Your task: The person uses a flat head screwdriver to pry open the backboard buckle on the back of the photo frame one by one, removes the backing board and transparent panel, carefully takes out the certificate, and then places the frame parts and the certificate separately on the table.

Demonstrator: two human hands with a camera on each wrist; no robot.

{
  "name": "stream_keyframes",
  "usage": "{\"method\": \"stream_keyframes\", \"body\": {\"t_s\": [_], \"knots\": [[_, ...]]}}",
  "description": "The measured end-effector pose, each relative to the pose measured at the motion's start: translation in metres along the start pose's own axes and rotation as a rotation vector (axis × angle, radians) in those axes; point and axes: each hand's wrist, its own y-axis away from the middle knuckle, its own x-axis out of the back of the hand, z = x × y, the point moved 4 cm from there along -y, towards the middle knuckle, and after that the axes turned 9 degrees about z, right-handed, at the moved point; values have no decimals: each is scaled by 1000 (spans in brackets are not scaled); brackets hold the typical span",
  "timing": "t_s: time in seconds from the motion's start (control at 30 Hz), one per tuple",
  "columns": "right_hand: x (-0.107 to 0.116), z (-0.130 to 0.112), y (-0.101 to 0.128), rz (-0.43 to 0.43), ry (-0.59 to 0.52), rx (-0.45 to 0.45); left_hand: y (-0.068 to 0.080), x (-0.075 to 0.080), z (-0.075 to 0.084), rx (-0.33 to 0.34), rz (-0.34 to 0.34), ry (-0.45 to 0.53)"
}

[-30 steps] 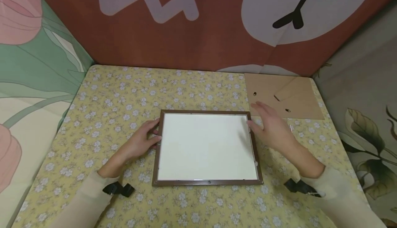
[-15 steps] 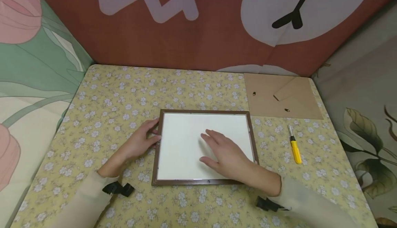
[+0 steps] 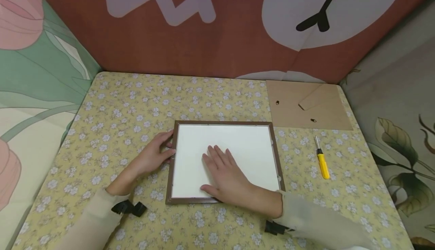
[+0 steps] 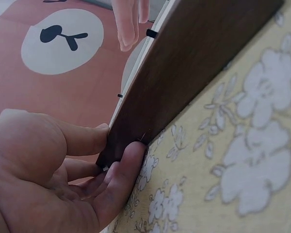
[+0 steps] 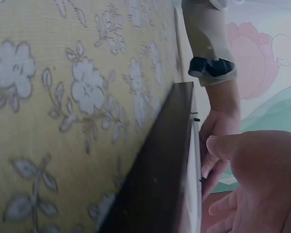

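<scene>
The right hand (image 3: 229,176) lies flat, fingers straight and close together, palm down on the white sheet (image 3: 238,144) that fills the picture frame (image 3: 224,123); its thumb points left, toward the frame's near edge, and its wrist crosses that near rail. In the right wrist view the same hand (image 5: 262,179) shows beside the frame's dark brown edge (image 5: 160,184), with the sheet a thin pale line along it. Just left of the right hand, across the sheet, the left hand (image 3: 154,155) holds the frame's left rail near its far corner, fingers curled at the edge; the left wrist view shows its thumb and fingers (image 4: 121,170) pinching the brown rail (image 4: 184,63) where it meets the cloth. The frame lies flat on the table (image 3: 136,102), which is covered in yellow cloth with small white flowers, and sits about midway across it, on the near half. Each forearm wears a pale sleeve with a black strap at the wrist. To the right of the right hand, well apart from the frame, a screwdriver (image 3: 321,161) with a yellow handle lies on the cloth, its metal tip pointing away. Beyond it, at the far right corner of the table, a brown backing board (image 3: 292,110) lies flat, its folding stand (image 3: 314,98) angled across it. Behind the table hangs a red cloth (image 3: 217,50) with white shapes.
</scene>
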Motion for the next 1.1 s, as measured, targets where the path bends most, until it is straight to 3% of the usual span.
{"method": "stream_keyframes", "body": {"t_s": [0.37,1.1], "knots": [[-19,-6,-3,-77,57,-18,0,0,-2,-10,10,-11],[-20,-5,-4,-114,62,-15,1,0,-1,-11,8,-22]]}}
